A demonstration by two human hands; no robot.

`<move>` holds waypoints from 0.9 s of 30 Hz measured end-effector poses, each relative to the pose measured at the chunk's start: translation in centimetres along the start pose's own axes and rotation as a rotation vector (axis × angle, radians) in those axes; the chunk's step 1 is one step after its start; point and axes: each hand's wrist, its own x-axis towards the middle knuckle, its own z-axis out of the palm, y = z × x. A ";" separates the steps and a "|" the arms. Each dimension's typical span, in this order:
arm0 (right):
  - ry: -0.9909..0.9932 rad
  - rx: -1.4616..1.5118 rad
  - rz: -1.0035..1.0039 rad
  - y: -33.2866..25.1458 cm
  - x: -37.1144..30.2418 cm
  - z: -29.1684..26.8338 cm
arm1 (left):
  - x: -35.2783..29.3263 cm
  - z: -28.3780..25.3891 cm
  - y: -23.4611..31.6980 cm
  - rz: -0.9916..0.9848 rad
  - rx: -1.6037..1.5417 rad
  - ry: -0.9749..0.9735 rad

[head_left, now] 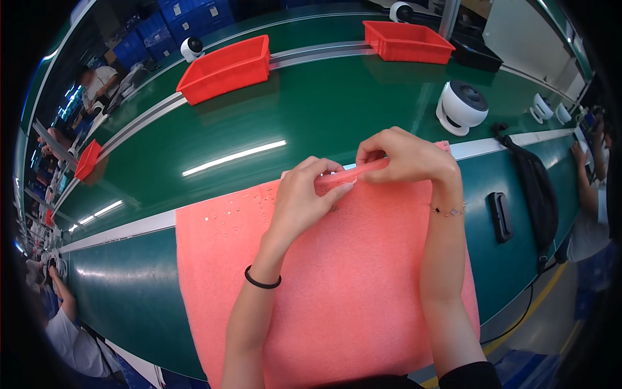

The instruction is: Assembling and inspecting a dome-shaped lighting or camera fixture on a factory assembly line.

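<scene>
A pink, soft-looking sheet [363,272] is spread over the near edge of the green bench. Near its far edge, my left hand [308,191] and my right hand [405,159] pinch the two ends of a narrow pink strip [350,174]. Whether that strip is a raised fold of the sheet or a separate piece, I cannot tell. Several tiny shiny parts [230,211], perhaps screws, lie scattered on the sheet to the left of my left hand. A few small dark specks show just below my fingers.
A white camera-like device with a black face [461,107] stands beyond my right hand. Red bins [227,70] [408,43] sit across the green belt. To the right lie a black case [500,217] and a black strap-like bag [534,194]. Other people work on both sides.
</scene>
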 end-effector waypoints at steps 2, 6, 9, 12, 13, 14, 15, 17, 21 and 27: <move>0.022 -0.028 -0.033 0.0 0.0 0.1 | 0.0 0.1 0.0 -0.025 -0.027 -0.018; 0.020 -0.034 -0.033 -0.3 0.0 0.2 | 0.0 1.0 -1.3 0.068 -0.064 0.107; 0.061 -0.073 -0.070 0.2 0.0 0.4 | 0.1 1.4 -1.4 0.109 -0.024 0.171; 0.089 -0.115 -0.095 0.1 0.1 0.4 | 0.1 1.3 -0.8 0.033 -0.031 0.160; 0.091 -0.139 -0.087 0.0 0.1 0.4 | 0.0 1.2 -0.7 -0.032 -0.066 0.137; 0.092 -0.139 -0.086 -0.1 0.2 0.4 | 0.1 1.2 -0.7 -0.031 -0.067 0.136; 0.078 -0.117 -0.065 -0.2 0.3 0.3 | 0.1 1.0 -0.8 -0.012 -0.080 0.128; 0.064 -0.095 -0.045 -0.1 0.4 0.4 | 0.3 0.8 -1.3 0.008 -0.092 0.121; 0.114 -0.113 -0.140 0.2 0.6 0.9 | 0.5 0.8 -1.9 0.165 0.038 0.149; 0.078 -0.128 -0.132 -0.1 0.5 0.5 | 0.1 0.9 -1.3 0.085 -0.008 0.133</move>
